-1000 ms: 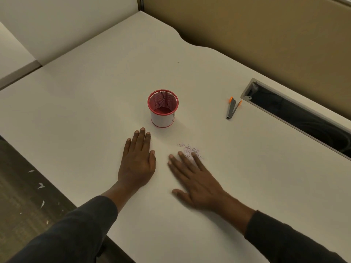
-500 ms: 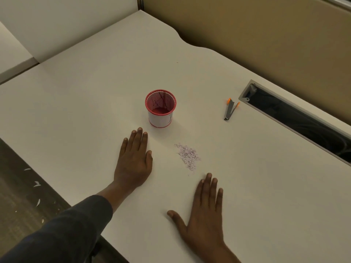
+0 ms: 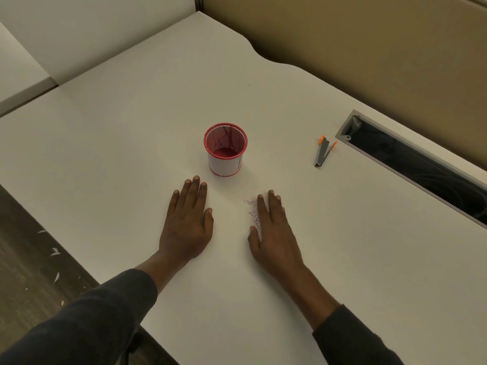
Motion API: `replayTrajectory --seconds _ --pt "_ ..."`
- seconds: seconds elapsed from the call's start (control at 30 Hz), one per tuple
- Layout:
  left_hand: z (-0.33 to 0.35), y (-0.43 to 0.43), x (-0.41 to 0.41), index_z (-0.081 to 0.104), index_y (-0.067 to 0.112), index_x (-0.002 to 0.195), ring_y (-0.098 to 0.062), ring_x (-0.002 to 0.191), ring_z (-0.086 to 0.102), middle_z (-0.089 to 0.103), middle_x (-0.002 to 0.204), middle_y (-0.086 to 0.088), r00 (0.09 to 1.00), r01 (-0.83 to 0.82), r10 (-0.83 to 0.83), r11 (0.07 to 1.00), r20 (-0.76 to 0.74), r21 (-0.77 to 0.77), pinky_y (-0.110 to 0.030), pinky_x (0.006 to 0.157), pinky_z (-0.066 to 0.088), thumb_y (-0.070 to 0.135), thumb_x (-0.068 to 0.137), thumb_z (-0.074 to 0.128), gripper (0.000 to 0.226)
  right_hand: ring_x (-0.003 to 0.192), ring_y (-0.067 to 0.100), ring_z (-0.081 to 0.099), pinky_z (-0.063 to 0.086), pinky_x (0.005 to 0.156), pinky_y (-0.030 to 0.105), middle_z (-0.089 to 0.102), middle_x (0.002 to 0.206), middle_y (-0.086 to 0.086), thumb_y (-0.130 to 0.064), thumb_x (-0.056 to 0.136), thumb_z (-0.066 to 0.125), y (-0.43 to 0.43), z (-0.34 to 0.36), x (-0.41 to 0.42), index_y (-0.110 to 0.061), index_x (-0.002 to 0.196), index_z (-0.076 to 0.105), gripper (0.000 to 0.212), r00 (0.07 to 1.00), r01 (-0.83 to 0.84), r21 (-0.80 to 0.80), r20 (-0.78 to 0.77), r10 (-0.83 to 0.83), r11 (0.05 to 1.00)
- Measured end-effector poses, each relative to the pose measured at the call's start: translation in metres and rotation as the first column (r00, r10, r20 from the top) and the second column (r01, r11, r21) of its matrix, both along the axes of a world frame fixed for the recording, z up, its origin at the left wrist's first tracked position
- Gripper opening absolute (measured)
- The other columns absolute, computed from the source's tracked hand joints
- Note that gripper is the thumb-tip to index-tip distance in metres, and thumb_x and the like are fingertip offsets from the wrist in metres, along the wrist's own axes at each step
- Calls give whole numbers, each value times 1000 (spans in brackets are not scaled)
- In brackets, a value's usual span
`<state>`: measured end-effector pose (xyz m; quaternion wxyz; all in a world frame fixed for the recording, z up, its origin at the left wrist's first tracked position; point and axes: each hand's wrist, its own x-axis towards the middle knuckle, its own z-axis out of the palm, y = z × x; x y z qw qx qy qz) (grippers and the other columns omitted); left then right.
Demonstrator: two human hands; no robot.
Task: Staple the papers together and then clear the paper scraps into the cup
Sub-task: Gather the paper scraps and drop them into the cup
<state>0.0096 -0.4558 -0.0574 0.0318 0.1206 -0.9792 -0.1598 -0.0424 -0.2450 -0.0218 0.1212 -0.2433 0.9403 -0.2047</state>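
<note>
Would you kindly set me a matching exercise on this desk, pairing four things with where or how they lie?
Things:
1. cup
2. stapler
3. paper scraps
4. left hand

Places:
A. partly under the fingers of the right hand
B. flat on the desk, on the near side of the cup
C. lying beside the cable slot
D. standing upright, mid-desk

Pairs: 1-D, 2-C, 3-A, 4-B.
</note>
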Motion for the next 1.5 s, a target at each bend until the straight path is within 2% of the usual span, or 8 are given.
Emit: replayTrajectory --seconds 0.23,0.47,0.7,0.77,0.87,0.97,1.13,1.5 --pt "2 1 0 22 9 160 -24 158 9 14 169 -9 1000 -1 1 1000 -4 1 -46 128 13 38 99 23 67 136 36 48 55 91 41 47 149 19 18 67 67 22 -5 -9 -1 142 50 79 946 -228 145 -200 254 963" --pt "3 0 0 19 11 161 -22 158 6 10 170 -7 1000 -5 5 1000 15 2 -45 128 11 39 99 21 68 89 28 62 50 49 29 64 101 5 10 60 75 30 3 -18 -8 105 67 49 876 -247 168 -382 293 954" --pt "3 1 0 17 12 161 -21 158 4 8 170 -6 1000 -7 7 1000 22 9 -45 129 11 41 99 18 69 91 19 65 55 75 30 70 102 0 -1 89 64 24 13 -23 -12 107 73 23 968 -29 -237 -249 -32 971" --pt "3 1 0 17 13 161 -21 158 3 8 170 -6 1000 -8 7 1000 22 11 -45 129 10 42 99 18 69 90 7 67 51 79 17 73 98 -8 -6 92 64 21 25 -21 -17 103 76 20 971 219 -419 9 -237 881" --pt "3 1 0 17 12 161 -21 158 4 8 170 -6 1000 -5 5 1000 14 22 -45 129 10 41 99 19 68 79 2 69 47 70 10 76 87 -9 -16 92 69 20 35 -22 -24 98 77 14 800 574 -444 484 -354 688" --pt "3 0 0 19 11 161 -21 158 5 10 170 -7 1000 -4 4 1000 6 23 -45 128 11 40 100 21 68 78 5 71 53 77 18 78 89 -5 -16 89 72 22 38 -23 -21 97 78 11 646 723 -420 693 -320 549" --pt "-1 0 1 21 10 160 -22 158 7 12 170 -7 1000 -2 2 1000 -8 23 -46 128 13 36 100 27 66 88 13 74 55 98 34 78 98 1 -10 88 73 25 43 -23 -12 101 77 14 553 791 -400 791 -261 462" --pt "1 0 1 19 11 161 -21 158 5 11 170 -7 1000 -5 5 1000 -1 20 -45 128 12 36 101 27 65 100 24 73 57 90 28 76 105 12 -5 90 70 -43 108 -86 -1 108 72 18 642 689 -567 766 -17 450"
